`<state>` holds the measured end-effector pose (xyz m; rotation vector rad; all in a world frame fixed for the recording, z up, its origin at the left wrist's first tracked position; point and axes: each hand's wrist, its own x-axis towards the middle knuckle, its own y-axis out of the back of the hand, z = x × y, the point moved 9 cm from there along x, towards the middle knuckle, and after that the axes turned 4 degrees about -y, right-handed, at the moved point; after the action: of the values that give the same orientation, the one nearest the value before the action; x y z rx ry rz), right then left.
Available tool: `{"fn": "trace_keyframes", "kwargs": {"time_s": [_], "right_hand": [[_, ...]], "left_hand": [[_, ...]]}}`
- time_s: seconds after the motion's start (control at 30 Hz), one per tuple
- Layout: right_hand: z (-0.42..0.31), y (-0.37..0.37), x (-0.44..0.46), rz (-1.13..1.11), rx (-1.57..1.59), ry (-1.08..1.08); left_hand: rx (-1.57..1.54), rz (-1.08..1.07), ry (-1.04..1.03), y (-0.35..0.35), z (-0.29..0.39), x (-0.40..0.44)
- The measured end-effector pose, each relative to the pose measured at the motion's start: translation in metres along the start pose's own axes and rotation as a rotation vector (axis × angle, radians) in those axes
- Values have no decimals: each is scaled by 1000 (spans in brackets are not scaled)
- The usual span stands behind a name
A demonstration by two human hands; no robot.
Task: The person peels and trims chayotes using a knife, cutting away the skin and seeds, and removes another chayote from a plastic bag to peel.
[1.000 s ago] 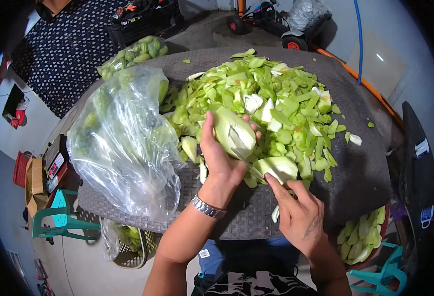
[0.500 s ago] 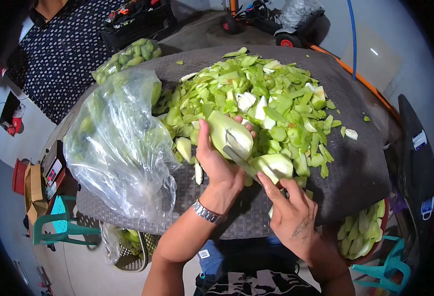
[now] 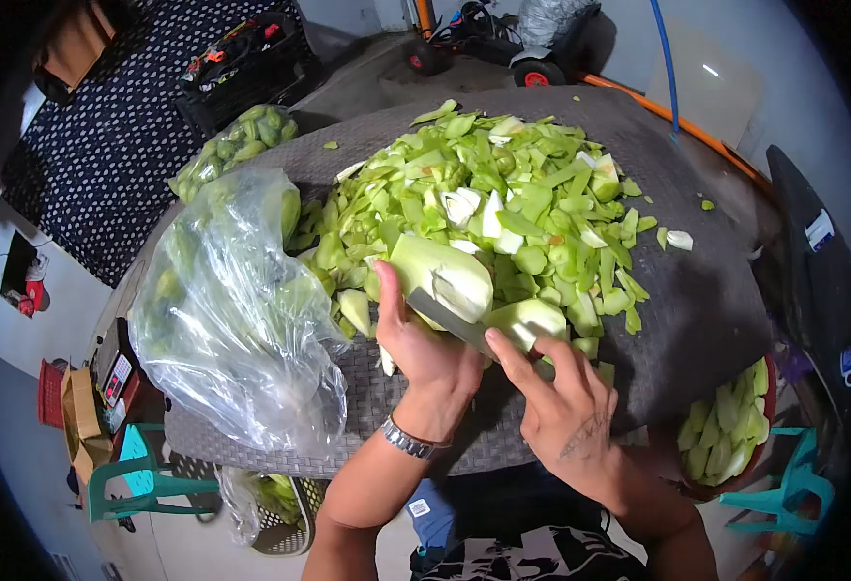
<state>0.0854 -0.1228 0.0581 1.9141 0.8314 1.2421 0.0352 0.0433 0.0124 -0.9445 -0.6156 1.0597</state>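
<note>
A pale green vegetable half (image 3: 459, 276), cut face up with a hollow in its middle, rests in my left hand (image 3: 425, 353), thumb along its left side. My right hand (image 3: 566, 407) grips a knife (image 3: 450, 318), its forefinger along the blade, which lies against the near edge of the cut face. Another cut half (image 3: 530, 321) sits just beyond my right fingers. Behind my hands spreads a large heap of green peelings (image 3: 542, 203) with several white pieces. The knife's handle is hidden in my right hand.
A clear plastic bag of green vegetables (image 3: 232, 310) lies on the woven tabletop (image 3: 677, 329) at the left, a smaller bag (image 3: 237, 150) behind it. Below the table are a basket (image 3: 285, 533) and a bowl of cut pieces (image 3: 726, 431). A person in patterned clothing (image 3: 96, 145) is at the upper left.
The knife blade has come across to the near left edge of the cut face, and more of it shows. The left hand still holds the half. The whole view has shifted slightly.
</note>
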Motion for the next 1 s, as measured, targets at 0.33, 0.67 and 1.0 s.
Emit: {"fn": "trace_keyframes", "kwargs": {"time_s": [0.33, 0.67, 1.0], "right_hand": [[3, -7, 5, 19, 50, 5], [35, -10, 2, -310, 810, -455], [44, -3, 0, -229, 661, -241]], "left_hand": [[52, 77, -9, 8, 2, 2], [26, 82, 189, 13, -10, 21], [117, -133, 338, -8, -20, 16]]}}
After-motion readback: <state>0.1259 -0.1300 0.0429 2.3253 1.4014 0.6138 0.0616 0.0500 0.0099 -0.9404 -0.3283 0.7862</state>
